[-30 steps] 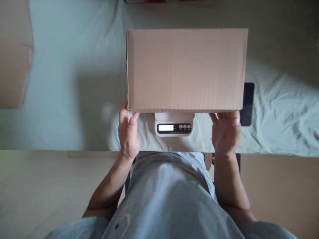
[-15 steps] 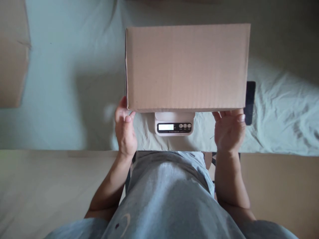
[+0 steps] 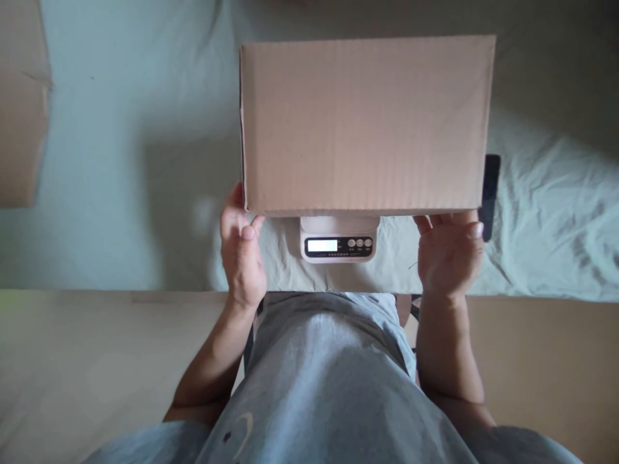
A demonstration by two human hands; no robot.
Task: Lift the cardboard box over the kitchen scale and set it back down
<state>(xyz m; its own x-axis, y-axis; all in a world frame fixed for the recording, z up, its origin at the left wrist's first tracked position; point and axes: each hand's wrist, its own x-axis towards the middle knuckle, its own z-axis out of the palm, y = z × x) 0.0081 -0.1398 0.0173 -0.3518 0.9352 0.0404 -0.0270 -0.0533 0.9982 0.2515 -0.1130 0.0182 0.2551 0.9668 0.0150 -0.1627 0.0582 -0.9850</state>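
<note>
Cardboard box (image 3: 365, 125): held between the two hands, over the rear part of the scale; whether its underside touches the scale is hidden.
Box's long axis: left to right, nearly parallel to the table edge, the right end slanting slightly away from the person.
Box's faces: a broad rectangular panel faces up toward the camera; a narrow strip of the left side shows, dark along its edge.
Box's material: plain brown corrugated board, matte, with faint ribs running front to back and crisp corners.
Left hand (image 3: 244, 258): holding the near left corner, thumb up in front, other fingers partly hidden behind the side.
Right hand (image 3: 449, 258): holding near the front right corner, fingertips tucked under the near edge, thumb raised beside it.
Scale (image 3: 338, 248): smooth white casing with rounded corners, a lit display and three round buttons on a black strip facing the person.
Dark slab (image 3: 491, 200): flat, smooth, partly covered by the box's right end.
Cloth (image 3: 106, 193): pale green, wrinkled at right.
Cardboard piece (image 3: 22, 129): brown, creased, at far left.
</note>
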